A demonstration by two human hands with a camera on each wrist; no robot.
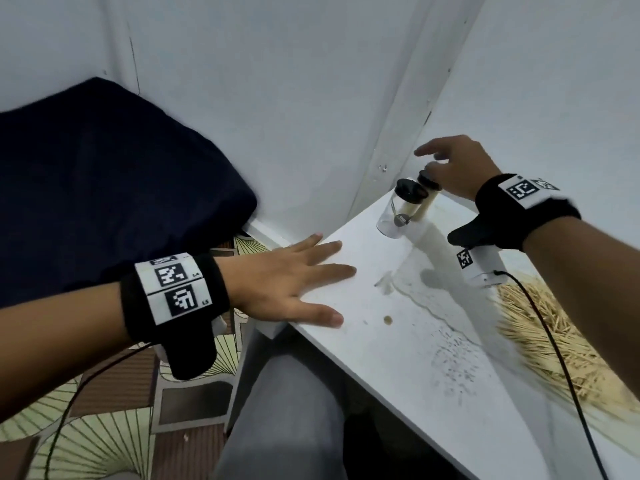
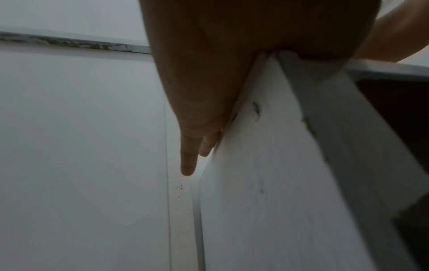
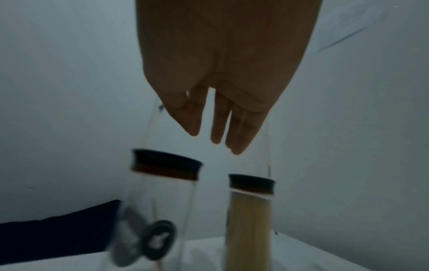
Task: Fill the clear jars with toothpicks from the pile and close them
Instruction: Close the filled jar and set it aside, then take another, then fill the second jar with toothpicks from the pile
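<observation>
Your left hand (image 1: 291, 282) lies flat on the table (image 1: 398, 358), low in the frame. At the right edge sits the toothpick pile (image 1: 554, 341) — light, thin sticks. Farther up, right of center, your right hand (image 1: 457, 168) hangs loose, fingers spread, over two capped jars — the full jar (image 1: 427, 199) and the nearly empty jar (image 1: 398, 213), smooth, breakable; hold the sides.

White bench (image 1: 398, 341) set into a corner of pale grey walls (image 1: 277, 98); surface shows dark speckling, a faint dried ring stain and one small brown spot (image 1: 387, 320). Large dark navy cloth-covered bulk (image 1: 104, 185) left of the bench, against the wall. Floor covering (image 1: 104, 438) below: cream fan pattern with brown squares. Grey trouser leg (image 1: 287, 417) at the lower centre, under the bench edge.
</observation>
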